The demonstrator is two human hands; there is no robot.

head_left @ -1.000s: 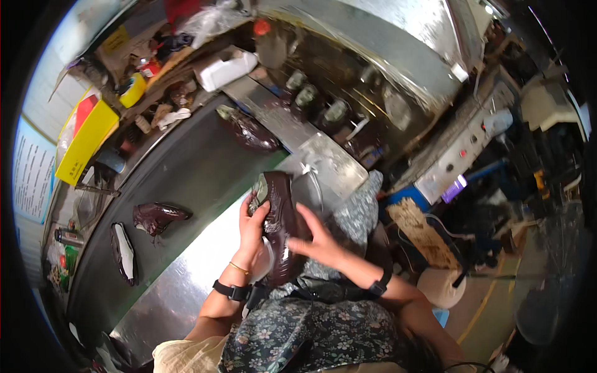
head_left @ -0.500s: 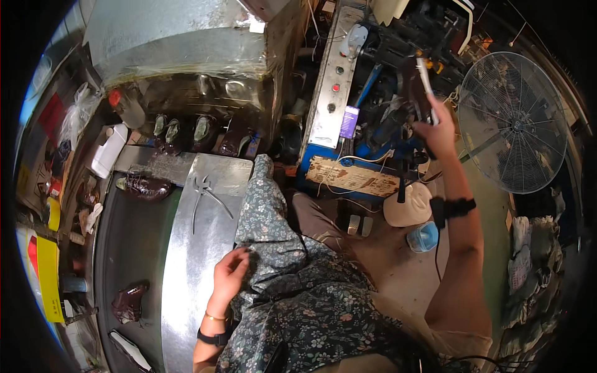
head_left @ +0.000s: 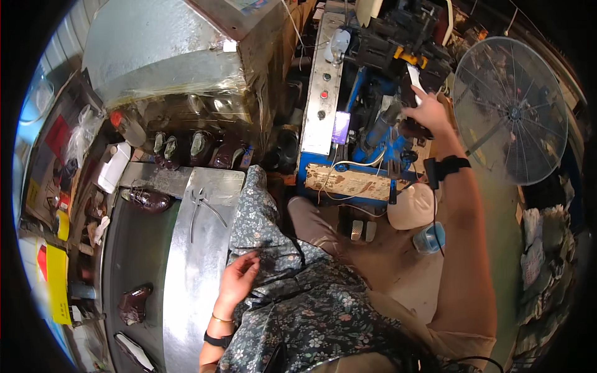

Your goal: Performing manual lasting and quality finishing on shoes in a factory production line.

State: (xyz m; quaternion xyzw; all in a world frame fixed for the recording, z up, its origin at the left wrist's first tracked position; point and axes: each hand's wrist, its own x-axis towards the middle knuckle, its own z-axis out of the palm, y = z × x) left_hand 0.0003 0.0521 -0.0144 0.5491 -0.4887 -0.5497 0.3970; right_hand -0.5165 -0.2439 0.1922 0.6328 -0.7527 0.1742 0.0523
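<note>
My right hand (head_left: 429, 115) reaches out to the far right and is closed around a dark brown shoe (head_left: 407, 128) with a white strip along its sole. The shoe is up against the black and blue machine (head_left: 379, 118), and my fingers and the machine parts hide much of it. Over the floral apron (head_left: 280, 267) on my lap, my left hand (head_left: 239, 276) holds nothing; its fingers are loosely bent, with the thumb apart. A pair of pincers (head_left: 202, 208) lies on the metal table to the left of my lap.
Beside the metal table (head_left: 193, 286), a dark belt (head_left: 140, 248) carries glossy brown shoes (head_left: 146, 200). Several more shoes (head_left: 199, 146) stand below the metal hood (head_left: 161, 50). A large fan (head_left: 513, 112) is at right, near a white jug (head_left: 411, 206) and a blue tub (head_left: 429, 237).
My right hand has brought the shoe lower and in against the machine. The left hand has stayed over my lap with a slight shift. The whole view has turned a little.
</note>
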